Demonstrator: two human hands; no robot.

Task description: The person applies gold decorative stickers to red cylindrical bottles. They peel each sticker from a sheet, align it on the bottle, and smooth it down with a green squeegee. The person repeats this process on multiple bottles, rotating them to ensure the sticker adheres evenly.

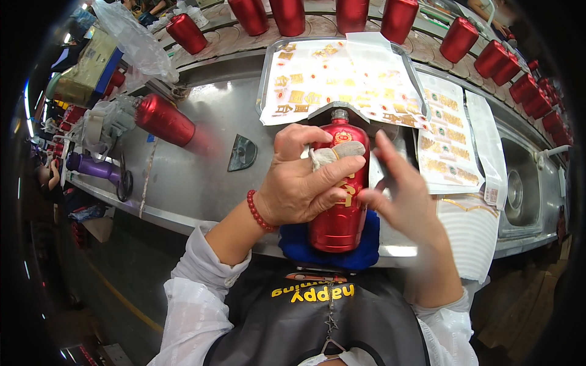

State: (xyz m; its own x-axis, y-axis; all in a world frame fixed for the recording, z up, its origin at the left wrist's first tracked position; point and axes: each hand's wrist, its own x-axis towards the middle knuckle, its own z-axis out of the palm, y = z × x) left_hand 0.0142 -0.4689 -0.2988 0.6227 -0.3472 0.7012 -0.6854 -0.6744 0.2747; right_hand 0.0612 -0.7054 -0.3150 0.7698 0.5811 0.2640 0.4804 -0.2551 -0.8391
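Note:
A shiny red bottle [337,227] with gold lettering leans with its neck away from me, its lower end on a blue cloth [365,249]. Across its front lie the bent fingers of my left hand [297,183], pressing on it. One of those fingers wears a pale cloth cover [347,150], and part of the lettering is hidden beneath the hand. My right hand [406,198], blurred by motion, is at the bottle's right side with its fingers apart and nothing visible in them. Behind the neck is a grey curved support [366,114].
Beyond the bottle, a metal tray [266,82] bears a white sheet of gold stickers, with another sticker sheet [448,143] beside it. Another red bottle [163,119] and a dark flat piece [243,152] lie left. Red bottles line the conveyor [213,33]; a sink [524,189] is right.

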